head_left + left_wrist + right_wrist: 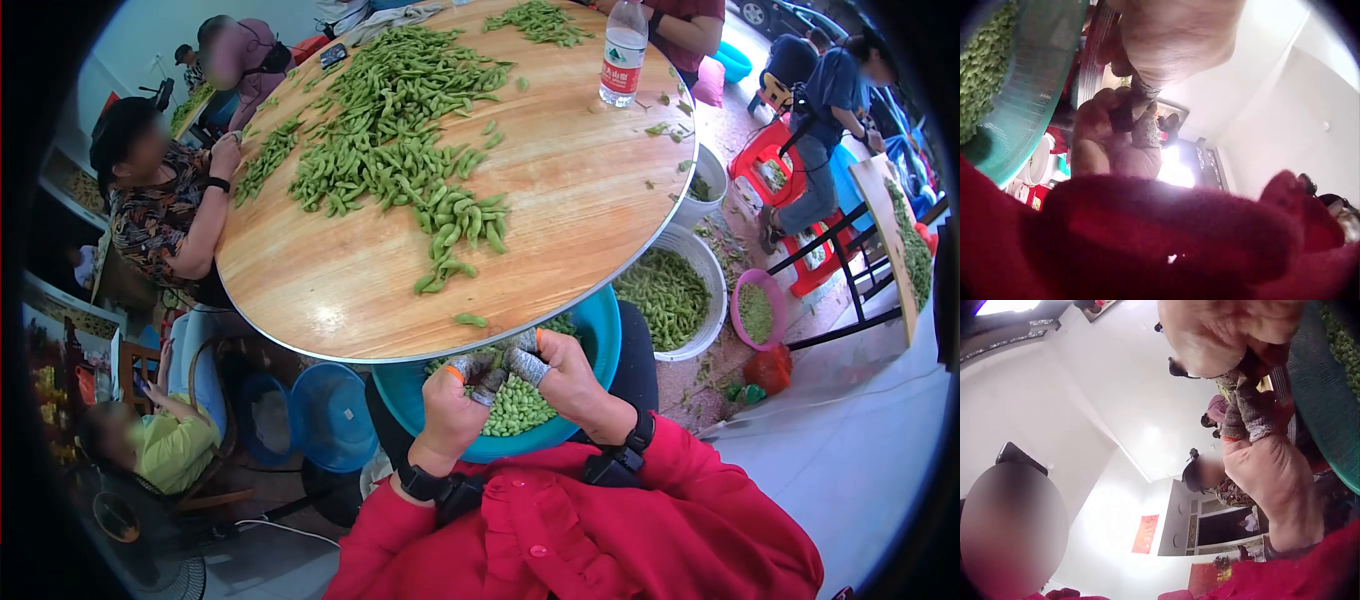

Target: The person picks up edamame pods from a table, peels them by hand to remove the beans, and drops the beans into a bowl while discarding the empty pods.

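Note:
Both hands meet over a teal basin [607, 330] at the near table edge. The left hand [450, 412] has its fingers curled in, with grey orange-edged sleeves on some of them. Opposite it, the right hand [578, 382] bends its grey-covered thumb and fingers towards the left fingertips. Between them the hands pinch a green soybean pod, mostly hidden by the fingers. Shelled pale green beans [517, 408] fill the basin beneath. In the right wrist view the sleeved fingers [1254, 415] of the left hand press up against the right hand.
Soybean pods [390, 120] lie heaped across the round wooden table [570, 200], beside a water bottle [623, 60]. A white bucket of pods [665, 295] and a pink basin [757, 310] stand to the right. Blue tubs [333, 415] stand left. Several people sit around.

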`<action>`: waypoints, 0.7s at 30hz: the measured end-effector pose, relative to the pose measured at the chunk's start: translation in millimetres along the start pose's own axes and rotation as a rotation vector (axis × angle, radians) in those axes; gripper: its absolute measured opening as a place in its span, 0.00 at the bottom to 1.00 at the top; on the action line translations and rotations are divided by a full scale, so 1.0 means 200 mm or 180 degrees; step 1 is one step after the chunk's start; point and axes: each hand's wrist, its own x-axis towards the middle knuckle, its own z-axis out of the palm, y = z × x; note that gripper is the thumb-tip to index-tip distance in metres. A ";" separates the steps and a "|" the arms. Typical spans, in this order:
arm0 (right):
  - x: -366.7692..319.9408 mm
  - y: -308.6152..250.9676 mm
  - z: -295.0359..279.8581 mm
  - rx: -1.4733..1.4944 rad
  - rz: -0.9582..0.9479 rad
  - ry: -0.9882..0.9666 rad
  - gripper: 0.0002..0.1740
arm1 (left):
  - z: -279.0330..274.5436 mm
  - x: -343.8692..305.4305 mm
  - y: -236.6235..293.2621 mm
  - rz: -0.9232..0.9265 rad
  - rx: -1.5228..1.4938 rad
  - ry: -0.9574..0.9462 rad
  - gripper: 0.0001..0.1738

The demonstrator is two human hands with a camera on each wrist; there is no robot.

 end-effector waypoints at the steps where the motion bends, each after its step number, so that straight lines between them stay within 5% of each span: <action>1: 0.00 -0.01 0.01 -0.0013 -0.0029 0.0004 0.07 | 0.00 0.00 -0.01 -0.0062 -0.0096 -0.0009 0.08; 5: 0.00 -0.01 -0.01 -0.0075 -0.0206 -0.0090 0.07 | 0.04 -0.02 0.00 -0.0943 -0.1560 0.0046 0.08; 11: 0.00 -0.02 -0.01 -0.0090 -0.0337 -0.0165 0.07 | 0.03 -0.03 -0.01 -0.1356 -0.2358 -0.0044 0.06; 14: 0.00 -0.03 -0.01 -0.0252 -0.0330 -0.0189 0.07 | 0.02 -0.02 -0.01 -0.1047 -0.1667 -0.0068 0.07; 17: 0.01 -0.01 -0.01 -0.0300 -0.0208 -0.0050 0.08 | 0.00 -0.01 0.01 -0.0068 -0.0110 -0.0026 0.10; 21: 0.00 -0.09 0.00 -0.0927 0.0071 -0.0099 0.09 | -0.02 0.03 -0.01 0.0485 0.0450 -0.0097 0.11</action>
